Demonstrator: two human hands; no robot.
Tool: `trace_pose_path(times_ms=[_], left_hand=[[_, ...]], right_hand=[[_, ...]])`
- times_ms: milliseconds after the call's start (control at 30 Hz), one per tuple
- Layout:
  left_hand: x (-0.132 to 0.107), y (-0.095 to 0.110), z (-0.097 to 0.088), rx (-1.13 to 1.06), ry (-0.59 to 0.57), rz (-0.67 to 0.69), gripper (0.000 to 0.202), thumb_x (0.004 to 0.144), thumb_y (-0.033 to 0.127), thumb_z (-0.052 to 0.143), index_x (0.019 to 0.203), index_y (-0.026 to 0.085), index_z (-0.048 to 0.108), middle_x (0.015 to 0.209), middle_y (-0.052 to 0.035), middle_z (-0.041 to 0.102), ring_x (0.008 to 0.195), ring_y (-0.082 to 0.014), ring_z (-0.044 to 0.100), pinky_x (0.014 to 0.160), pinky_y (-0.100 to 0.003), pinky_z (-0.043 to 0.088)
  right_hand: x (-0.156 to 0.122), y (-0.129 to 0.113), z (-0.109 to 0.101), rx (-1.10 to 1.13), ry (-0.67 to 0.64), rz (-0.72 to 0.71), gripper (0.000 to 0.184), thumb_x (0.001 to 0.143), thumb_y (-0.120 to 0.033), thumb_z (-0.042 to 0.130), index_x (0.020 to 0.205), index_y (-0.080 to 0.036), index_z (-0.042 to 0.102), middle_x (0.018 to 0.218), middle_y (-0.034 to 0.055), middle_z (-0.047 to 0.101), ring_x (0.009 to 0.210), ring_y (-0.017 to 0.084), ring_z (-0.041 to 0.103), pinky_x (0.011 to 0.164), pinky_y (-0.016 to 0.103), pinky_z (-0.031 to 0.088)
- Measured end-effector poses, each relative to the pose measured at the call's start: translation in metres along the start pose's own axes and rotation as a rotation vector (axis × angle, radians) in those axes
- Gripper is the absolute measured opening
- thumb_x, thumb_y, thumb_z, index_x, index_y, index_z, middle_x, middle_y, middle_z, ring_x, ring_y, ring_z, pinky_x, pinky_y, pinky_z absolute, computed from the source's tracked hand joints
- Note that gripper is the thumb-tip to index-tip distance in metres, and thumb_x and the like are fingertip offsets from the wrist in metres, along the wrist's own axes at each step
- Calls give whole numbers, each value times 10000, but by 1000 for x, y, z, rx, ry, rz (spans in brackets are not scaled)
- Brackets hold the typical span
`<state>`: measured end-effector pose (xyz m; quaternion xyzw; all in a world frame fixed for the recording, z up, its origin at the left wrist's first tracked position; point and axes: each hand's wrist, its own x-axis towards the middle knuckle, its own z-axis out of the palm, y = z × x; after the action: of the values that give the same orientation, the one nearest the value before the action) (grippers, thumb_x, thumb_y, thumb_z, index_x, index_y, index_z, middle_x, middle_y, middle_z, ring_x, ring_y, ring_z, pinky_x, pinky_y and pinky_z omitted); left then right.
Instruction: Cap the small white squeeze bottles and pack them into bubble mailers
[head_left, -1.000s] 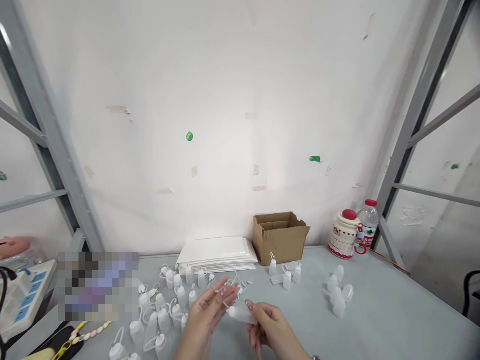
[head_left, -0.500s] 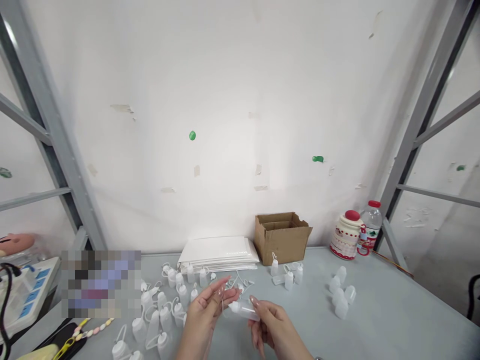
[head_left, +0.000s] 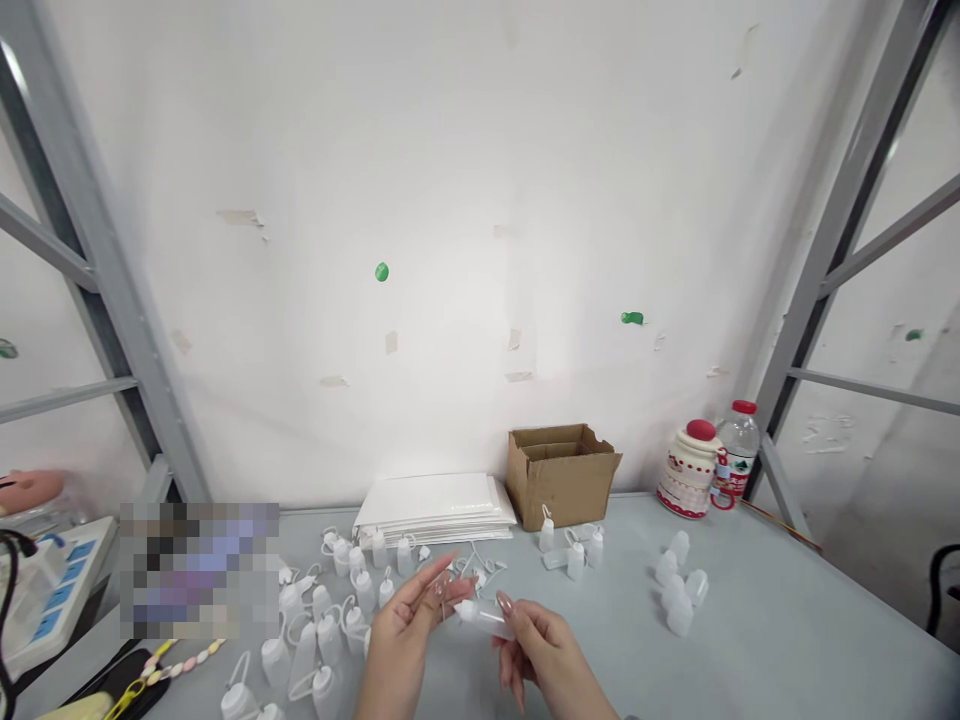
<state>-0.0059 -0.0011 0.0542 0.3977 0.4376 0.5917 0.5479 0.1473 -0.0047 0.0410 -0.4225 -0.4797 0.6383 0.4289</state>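
One bottle [head_left: 487, 619] was clamped in the right hand [head_left: 546, 645]. Near its nozzle [head_left: 463, 608] was the left hand [head_left: 409, 622], grip unclear.

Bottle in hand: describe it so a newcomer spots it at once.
Over the near part of the gray table, find the left hand and right hand. Between them is a small translucent bottle, its white tip toward the left hand. Unlike the similar bottles on the table, it is in the right hand's grip.
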Motion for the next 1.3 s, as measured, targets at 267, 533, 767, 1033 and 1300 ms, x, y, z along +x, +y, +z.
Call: trace_pose_path(times_ms=[267,533,767,1033,1300], left_hand=[[-1,-3,1,16,15,22,439,640,492,639,956,191,677,774,-73,751,868,-250,666,792,-353,527],[-6,2,6,-12,45,42,443,623,495,652,940,187,679,731,-66,750,817,-232,676,768,-333,534],[-3,-4,2,23,32,29,489,637,510,630,998,181,659,768,-73,751,851,-233,669,809,-351,522],[-3,-5,-2,73,-36,12,583,648,537,608,1098,165,609,831,-81,748,919,-236,650,878,-366,488],[-6,-5,0,50,-45,-29,631,614,545,632,1112,160,598,842,-83,748,941,-255,643,917,-393,456]], right_hand=[[-1,-1,2,-43,30,5,617,527,-789,477,567,-173,471,366,-53,490,257,46,377,303,181,247],[-2,0,3,-86,67,-2,645,509,-820,440,574,-179,461,375,-54,469,264,52,374,304,188,261],[-2,7,2,-131,118,-16,634,553,-812,417,588,-180,456,382,-61,458,275,50,373,310,176,276],[-3,18,4,-230,210,-89,596,641,-783,357,605,-194,449,416,-56,456,304,61,378,330,181,286],[-5,17,4,-320,215,-163,573,661,-767,357,586,-202,422,430,-48,467,330,63,380,367,184,307]])
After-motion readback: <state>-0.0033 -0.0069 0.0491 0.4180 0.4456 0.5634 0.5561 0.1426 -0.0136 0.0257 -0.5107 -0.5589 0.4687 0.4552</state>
